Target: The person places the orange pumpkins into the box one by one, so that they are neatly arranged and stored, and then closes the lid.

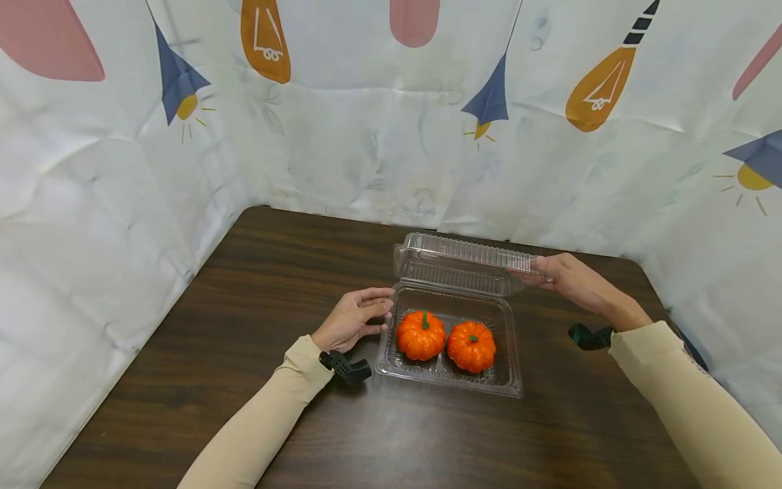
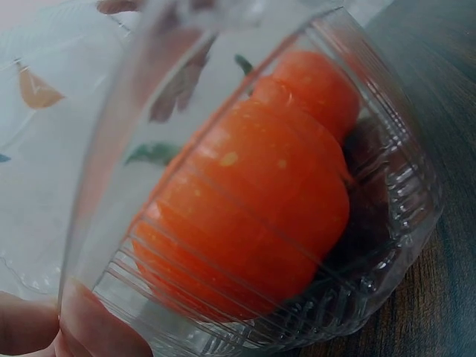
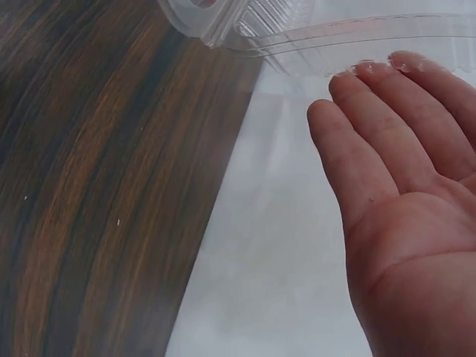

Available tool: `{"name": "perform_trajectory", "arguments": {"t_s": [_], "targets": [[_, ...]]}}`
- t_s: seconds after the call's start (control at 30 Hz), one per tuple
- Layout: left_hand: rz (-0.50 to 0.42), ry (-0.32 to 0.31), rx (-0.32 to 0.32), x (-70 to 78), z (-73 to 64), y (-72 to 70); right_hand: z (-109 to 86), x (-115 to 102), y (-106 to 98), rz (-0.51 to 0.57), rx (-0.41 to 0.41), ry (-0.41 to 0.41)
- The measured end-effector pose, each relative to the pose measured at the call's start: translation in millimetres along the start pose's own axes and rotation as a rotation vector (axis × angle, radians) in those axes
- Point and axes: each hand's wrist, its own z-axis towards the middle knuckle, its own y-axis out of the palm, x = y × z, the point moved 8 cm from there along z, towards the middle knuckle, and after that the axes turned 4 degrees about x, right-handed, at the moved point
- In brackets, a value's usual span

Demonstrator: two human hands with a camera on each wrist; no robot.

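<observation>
A clear plastic clamshell container (image 1: 449, 386) sits on the table, its hinged lid (image 1: 467, 252) raised at the back. Two small orange toy pumpkins (image 1: 421, 341) with green stems lie side by side in the base. At the container's left side, my left hand (image 1: 349, 318) pinches the rim; the left wrist view shows fingertips (image 2: 100, 327) on both sides of the plastic wall. My right hand (image 1: 577, 282) holds the lid's right end, thumb on top and fingers beneath. In the right wrist view those fingers (image 3: 387, 126) reach nearly straight behind the clear edge; the thumb is hidden there.
The dark wood-grain table (image 1: 263, 272) extends around the container. White cloth printed with lamps and bulbs (image 1: 342, 149) hangs along the back and sides. Black camera mounts (image 1: 347, 367) are worn on both wrists.
</observation>
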Motion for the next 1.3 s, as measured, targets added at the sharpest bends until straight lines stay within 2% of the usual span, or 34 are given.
{"name": "perform_trajectory", "arguments": {"t_s": [0.37, 0.53, 0.67, 0.93, 1.1, 1.3], "targets": [[0.003, -0.004, 0.015, 0.3, -1.6, -0.4, -12.4, -3, 3, -0.205, 0.098, -0.088], [0.005, -0.006, 0.012, 0.4, -1.3, -1.2, -16.0, -8, 7, -0.26, 0.126, -0.146], [-0.002, -0.003, 0.006, 0.7, -1.0, -1.7, -17.5, -11, 11, -0.277, 0.133, -0.162], [-0.003, 0.005, 0.013, -0.4, -0.2, -5.5, -21.8, -12, 23, -0.279, 0.108, -0.222], [-0.01, -0.006, 0.032, -0.7, 1.2, -7.0, -25.8, -16, 27, -0.367, 0.143, -0.31], [-0.03, 0.0, 0.035, 0.6, 2.5, -5.2, -29.1, -18, 32, -0.433, 0.163, -0.359]]}}
